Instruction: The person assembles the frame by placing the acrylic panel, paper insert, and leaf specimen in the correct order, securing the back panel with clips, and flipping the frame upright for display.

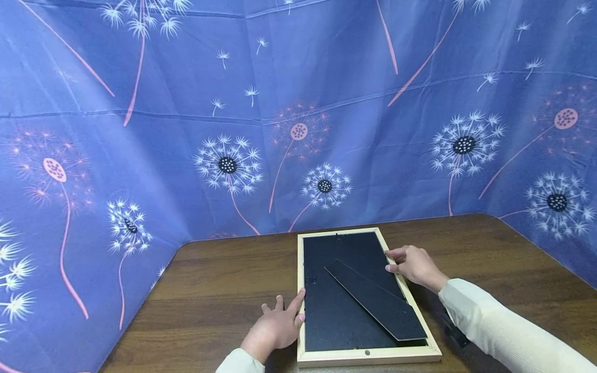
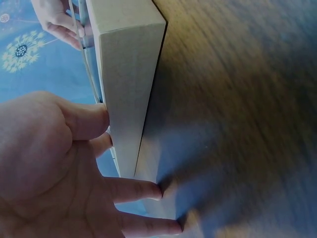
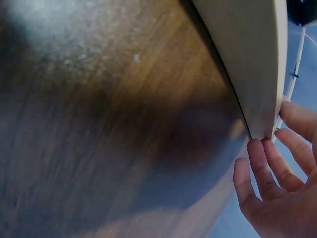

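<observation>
A picture frame [image 1: 368, 355] with a pale wood border lies face down on the table, its black backing board [image 1: 326, 311] upward. A black easel stand [image 1: 378, 300] sits aslant on the backing, its lower end slightly raised. At the frame's left side my left hand [image 1: 279, 324] touches the border with thumb and index finger, the other fingers spread; two fingertips rest on the table in the left wrist view. Opposite, my right hand [image 1: 418, 267] touches the right border, its fingertips [image 3: 257, 148] against the outer side and fingers loosely extended.
The brown wood-grain table [image 1: 210, 295] spreads out around the frame. Behind it hangs a blue cloth [image 1: 373, 155] printed with dandelions. A dark strap-like object [image 1: 456, 331] shows under the right sleeve [image 1: 503, 321].
</observation>
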Motion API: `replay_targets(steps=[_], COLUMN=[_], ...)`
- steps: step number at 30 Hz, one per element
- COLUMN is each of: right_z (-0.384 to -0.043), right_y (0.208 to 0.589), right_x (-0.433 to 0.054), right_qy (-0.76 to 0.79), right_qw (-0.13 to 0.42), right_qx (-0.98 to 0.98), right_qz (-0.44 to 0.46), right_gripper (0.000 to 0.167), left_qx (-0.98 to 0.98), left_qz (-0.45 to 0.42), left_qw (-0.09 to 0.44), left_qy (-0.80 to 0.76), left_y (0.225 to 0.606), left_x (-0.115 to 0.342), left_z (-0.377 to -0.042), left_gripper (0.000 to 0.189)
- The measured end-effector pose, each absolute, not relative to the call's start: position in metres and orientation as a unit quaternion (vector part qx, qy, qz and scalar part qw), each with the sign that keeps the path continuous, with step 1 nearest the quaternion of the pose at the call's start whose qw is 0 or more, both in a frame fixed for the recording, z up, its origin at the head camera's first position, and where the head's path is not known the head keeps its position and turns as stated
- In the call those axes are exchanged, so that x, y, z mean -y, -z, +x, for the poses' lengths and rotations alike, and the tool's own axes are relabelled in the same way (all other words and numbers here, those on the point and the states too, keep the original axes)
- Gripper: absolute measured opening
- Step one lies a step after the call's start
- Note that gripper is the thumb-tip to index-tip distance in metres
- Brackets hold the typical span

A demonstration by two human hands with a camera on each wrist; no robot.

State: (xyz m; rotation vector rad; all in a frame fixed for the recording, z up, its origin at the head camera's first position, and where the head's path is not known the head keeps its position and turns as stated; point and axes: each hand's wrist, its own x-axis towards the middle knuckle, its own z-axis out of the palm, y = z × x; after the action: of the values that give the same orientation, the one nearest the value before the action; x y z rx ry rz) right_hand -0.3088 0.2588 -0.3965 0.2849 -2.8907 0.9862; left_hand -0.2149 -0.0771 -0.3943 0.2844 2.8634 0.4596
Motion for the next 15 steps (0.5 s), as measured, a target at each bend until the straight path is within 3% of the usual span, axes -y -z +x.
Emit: replay_targets(steps=[15], right_z=[-0.3115], right_y=[0.3878], right_x=[-0.2578], right_qy=[-0.209], right_qw=[0.038], right_qx=[0.968], right_qz=[0.131], right_gripper=[0.038], left_qx=[-0.976], left_qz=[0.098], left_qw=[0.12], left_qy=[-0.153], left_y=[0.3913], left_x=[0.0765], left_z=[-0.2167], left_gripper=[0.052])
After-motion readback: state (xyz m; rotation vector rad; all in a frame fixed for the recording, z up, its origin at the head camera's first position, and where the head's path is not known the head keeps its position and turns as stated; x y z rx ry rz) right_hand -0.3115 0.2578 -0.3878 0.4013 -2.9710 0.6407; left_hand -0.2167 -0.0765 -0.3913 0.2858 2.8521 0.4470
